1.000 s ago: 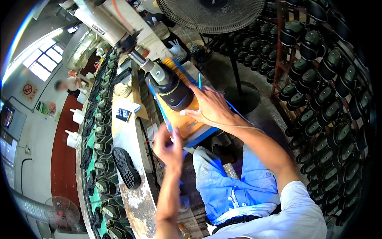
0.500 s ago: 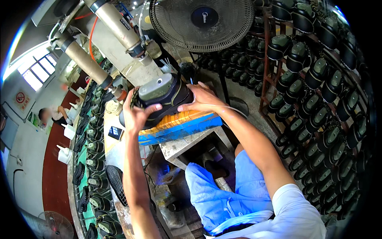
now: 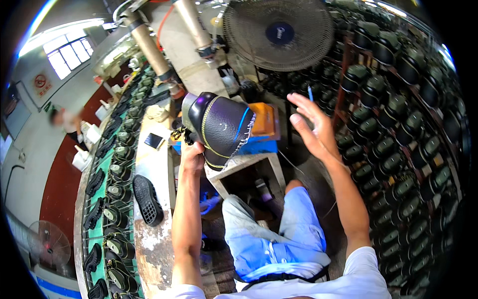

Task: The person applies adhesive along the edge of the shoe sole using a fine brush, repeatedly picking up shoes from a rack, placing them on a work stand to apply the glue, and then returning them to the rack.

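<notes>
A black leather shoe upper (image 3: 224, 127) with yellow stitching is tilted up on a green last, a blue line across its side and a rough whitish edge. My left hand (image 3: 191, 155) grips it from below at the left; most of its fingers are hidden behind the shoe. My right hand (image 3: 316, 132) is raised off to the right, away from the shoe, thumb and forefinger apart. A slim blue-tipped pen (image 3: 309, 93) sticks up from behind its fingers and seems tucked between them. Behind the shoe, an orange-topped blue block (image 3: 264, 122) sits on a small stand (image 3: 244, 163).
On the worn bench at left lie a black sole (image 3: 148, 199) and a dark phone-like device (image 3: 154, 141). Beyond runs a green conveyor (image 3: 103, 214) with several shoes. A large fan (image 3: 279, 32) stands ahead, racks of shoes (image 3: 398, 164) at right. Another person (image 3: 69, 122) works far left.
My right hand has let go of the shoe and moved right, the pen going with it. My left hand has lifted the shoe off the block and turned it. The view has shifted.
</notes>
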{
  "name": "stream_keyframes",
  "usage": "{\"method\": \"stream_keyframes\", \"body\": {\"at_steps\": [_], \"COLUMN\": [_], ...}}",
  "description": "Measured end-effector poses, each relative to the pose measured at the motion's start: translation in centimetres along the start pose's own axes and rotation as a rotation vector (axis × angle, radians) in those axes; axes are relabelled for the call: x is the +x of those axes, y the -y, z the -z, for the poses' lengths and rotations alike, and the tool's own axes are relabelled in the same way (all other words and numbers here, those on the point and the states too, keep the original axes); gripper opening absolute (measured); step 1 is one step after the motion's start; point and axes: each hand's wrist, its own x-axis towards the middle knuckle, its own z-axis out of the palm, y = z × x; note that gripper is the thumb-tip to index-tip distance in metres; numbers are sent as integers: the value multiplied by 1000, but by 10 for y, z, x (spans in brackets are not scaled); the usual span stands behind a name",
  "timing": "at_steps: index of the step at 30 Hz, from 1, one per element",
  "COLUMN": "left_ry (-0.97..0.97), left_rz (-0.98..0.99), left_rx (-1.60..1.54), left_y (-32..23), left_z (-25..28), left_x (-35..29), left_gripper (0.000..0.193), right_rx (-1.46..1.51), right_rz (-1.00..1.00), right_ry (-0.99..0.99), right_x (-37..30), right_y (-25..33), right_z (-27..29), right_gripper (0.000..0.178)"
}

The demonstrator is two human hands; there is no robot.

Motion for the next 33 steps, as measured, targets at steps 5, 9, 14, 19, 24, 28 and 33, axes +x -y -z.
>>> {"method": "stream_keyframes", "body": {"at_steps": [5, 9, 14, 19, 24, 28, 33], "left_ry": [170, 520, 1343, 1643, 1195, 440, 500], "left_rz": [71, 170, -425, -888, -1015, -847, -294], "left_rx": [-144, 107, 350, 184, 108, 478, 314], "left_y": [71, 84, 66, 12, 19, 105, 186], "left_z": [-96, -209, -402, -558, -649, -666, -674], "left_x": [31, 57, 80, 54, 66, 129, 122], "left_gripper": [79, 100, 84, 56, 67, 61, 75], "right_rx": [-14, -355, -951, -1692, -1779, -1751, -1730], "right_rz": [22, 43, 242, 487, 320, 386, 216], "right_ry": [-29, 104, 21, -374, -741, -932, -1025], "right_x": [-40, -86, -184, -274, -226, -155, -135], "right_y": [108, 186, 219, 258, 292, 272, 266], "right_z": [95, 128, 152, 150, 225, 337, 405], "right_gripper": [59, 80, 59, 36, 35, 39, 39]}}
